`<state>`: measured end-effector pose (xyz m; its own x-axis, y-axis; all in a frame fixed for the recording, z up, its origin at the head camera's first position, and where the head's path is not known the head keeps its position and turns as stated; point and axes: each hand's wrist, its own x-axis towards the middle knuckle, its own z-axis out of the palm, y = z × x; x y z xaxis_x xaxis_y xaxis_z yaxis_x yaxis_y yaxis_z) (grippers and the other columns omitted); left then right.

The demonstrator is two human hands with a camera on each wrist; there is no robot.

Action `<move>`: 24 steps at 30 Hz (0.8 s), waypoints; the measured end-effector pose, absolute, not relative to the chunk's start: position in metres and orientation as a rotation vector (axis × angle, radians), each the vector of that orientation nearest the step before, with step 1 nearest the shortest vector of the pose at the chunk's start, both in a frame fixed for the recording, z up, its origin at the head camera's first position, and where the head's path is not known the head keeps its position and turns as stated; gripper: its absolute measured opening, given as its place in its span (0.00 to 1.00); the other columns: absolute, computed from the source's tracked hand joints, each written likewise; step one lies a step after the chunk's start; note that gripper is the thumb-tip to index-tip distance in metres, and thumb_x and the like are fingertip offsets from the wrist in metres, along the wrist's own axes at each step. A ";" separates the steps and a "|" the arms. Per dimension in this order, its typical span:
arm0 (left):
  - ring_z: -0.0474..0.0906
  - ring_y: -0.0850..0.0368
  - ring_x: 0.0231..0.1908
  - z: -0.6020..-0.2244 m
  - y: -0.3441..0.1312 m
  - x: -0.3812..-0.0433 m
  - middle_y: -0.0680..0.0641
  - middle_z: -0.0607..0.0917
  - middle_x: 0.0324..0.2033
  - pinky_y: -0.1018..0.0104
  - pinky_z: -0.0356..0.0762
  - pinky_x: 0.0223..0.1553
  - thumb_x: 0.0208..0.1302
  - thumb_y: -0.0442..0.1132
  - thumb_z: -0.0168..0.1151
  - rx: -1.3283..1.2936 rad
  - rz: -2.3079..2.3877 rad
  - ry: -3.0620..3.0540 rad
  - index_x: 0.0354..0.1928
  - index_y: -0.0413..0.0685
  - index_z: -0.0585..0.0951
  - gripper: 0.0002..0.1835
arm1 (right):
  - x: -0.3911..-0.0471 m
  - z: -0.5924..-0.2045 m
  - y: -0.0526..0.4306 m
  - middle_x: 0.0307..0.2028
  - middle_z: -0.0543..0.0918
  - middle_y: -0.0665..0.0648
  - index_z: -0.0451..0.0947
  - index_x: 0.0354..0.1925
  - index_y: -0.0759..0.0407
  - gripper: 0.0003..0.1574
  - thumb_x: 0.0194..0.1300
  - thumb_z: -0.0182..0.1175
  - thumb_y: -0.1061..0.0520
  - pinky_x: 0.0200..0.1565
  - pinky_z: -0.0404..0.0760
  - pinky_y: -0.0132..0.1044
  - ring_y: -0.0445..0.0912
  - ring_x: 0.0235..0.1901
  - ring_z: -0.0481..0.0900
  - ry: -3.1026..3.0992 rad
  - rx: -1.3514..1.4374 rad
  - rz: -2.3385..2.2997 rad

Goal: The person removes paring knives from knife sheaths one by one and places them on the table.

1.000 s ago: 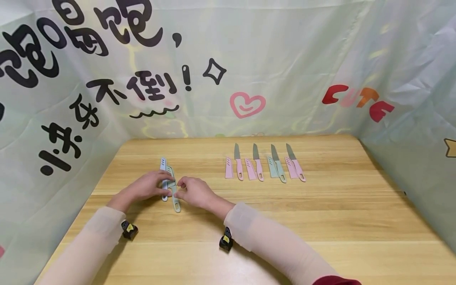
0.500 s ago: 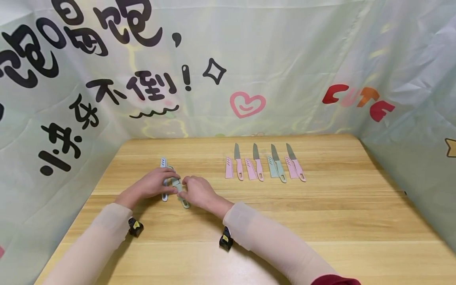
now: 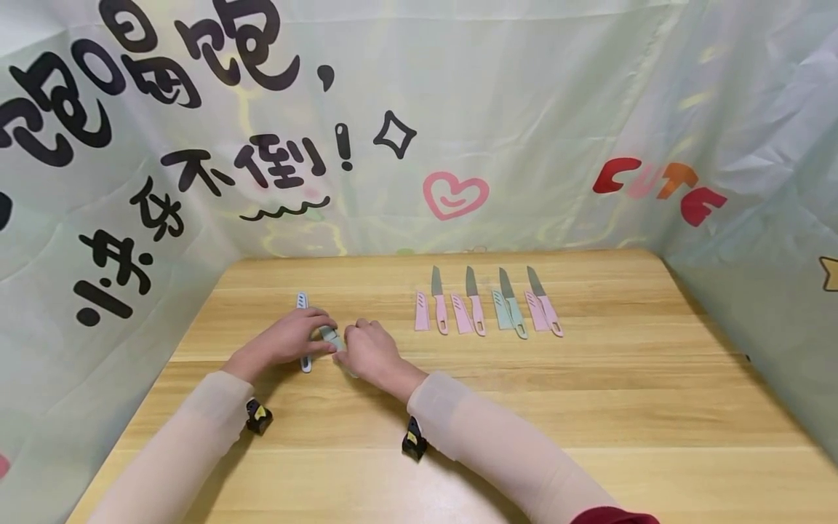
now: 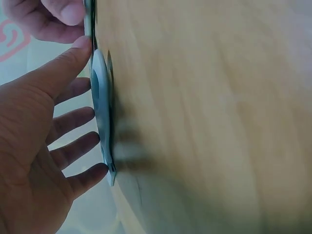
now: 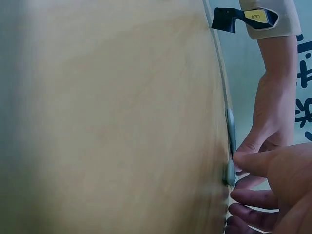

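Note:
A pale green fruit knife lies slanted on the table between my two hands, its sheath end to end with the handle. My left hand pinches the sheath end between thumb and fingers. My right hand grips the handle and hides most of it; a green end shows by the thumb in the right wrist view. Beneath my left hand is a light blue sheathed knife, partly covered. In the left wrist view that blue knife lies on the wood beside the left fingers.
To the right, several bare-bladed knives lie in a row, each beside its sheath: pink knives and a green knife, with pink sheaths and a green sheath. A printed cloth encloses the wooden table.
Both hands have shifted slightly right with the green knife, which has turned more slantwise and moved off the blue knife. My right hand now covers more of the handle.

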<state>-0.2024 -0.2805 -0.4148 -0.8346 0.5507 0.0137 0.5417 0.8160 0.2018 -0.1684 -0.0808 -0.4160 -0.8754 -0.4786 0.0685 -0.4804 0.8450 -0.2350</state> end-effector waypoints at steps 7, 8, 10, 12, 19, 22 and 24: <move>0.75 0.42 0.54 -0.411 -0.276 -0.204 0.42 0.80 0.52 0.46 0.72 0.58 0.61 0.53 0.68 0.919 0.321 2.938 0.54 0.43 0.81 0.25 | -0.171 -0.414 -0.079 0.35 0.76 0.52 0.81 0.43 0.57 0.16 0.63 0.63 0.47 0.37 0.78 0.36 0.46 0.35 0.74 -3.055 0.712 0.377; 0.75 0.42 0.54 -0.411 -0.276 -0.204 0.42 0.80 0.52 0.46 0.72 0.58 0.61 0.52 0.69 0.928 0.318 2.939 0.54 0.43 0.81 0.25 | -0.172 -0.414 -0.079 0.34 0.75 0.51 0.80 0.43 0.57 0.17 0.63 0.64 0.47 0.34 0.77 0.35 0.45 0.34 0.73 -3.067 0.697 0.386; 0.75 0.43 0.54 -0.411 -0.275 -0.204 0.42 0.81 0.52 0.46 0.72 0.58 0.61 0.51 0.69 0.939 0.311 2.941 0.53 0.44 0.81 0.24 | -0.173 -0.414 -0.078 0.32 0.74 0.51 0.80 0.44 0.58 0.17 0.62 0.64 0.47 0.28 0.76 0.35 0.45 0.31 0.73 -3.088 0.672 0.406; 0.75 0.43 0.54 -0.411 -0.274 -0.205 0.43 0.81 0.52 0.46 0.72 0.59 0.62 0.50 0.69 0.946 0.308 2.943 0.53 0.44 0.81 0.23 | -0.173 -0.414 -0.077 0.31 0.74 0.51 0.79 0.43 0.58 0.17 0.62 0.65 0.47 0.24 0.74 0.35 0.44 0.28 0.73 -3.101 0.661 0.429; 0.76 0.45 0.54 -0.414 -0.271 -0.207 0.45 0.82 0.51 0.48 0.73 0.59 0.62 0.51 0.68 0.927 0.330 2.927 0.53 0.45 0.82 0.23 | -0.178 -0.415 -0.068 0.27 0.74 0.50 0.76 0.36 0.57 0.15 0.59 0.66 0.48 0.23 0.73 0.36 0.44 0.25 0.72 -3.111 0.657 0.490; 0.77 0.46 0.52 -0.413 -0.270 -0.208 0.45 0.83 0.50 0.49 0.74 0.57 0.62 0.49 0.68 0.928 0.339 2.926 0.52 0.45 0.82 0.21 | -0.181 -0.415 -0.063 0.27 0.75 0.50 0.78 0.36 0.57 0.15 0.58 0.66 0.48 0.27 0.75 0.37 0.43 0.25 0.72 -3.103 0.665 0.480; 0.78 0.47 0.51 -0.412 -0.269 -0.208 0.46 0.83 0.48 0.50 0.76 0.55 0.62 0.47 0.69 0.926 0.348 2.924 0.52 0.45 0.83 0.20 | -0.183 -0.415 -0.060 0.27 0.75 0.50 0.79 0.35 0.57 0.13 0.58 0.66 0.49 0.28 0.75 0.37 0.43 0.26 0.72 -3.096 0.685 0.468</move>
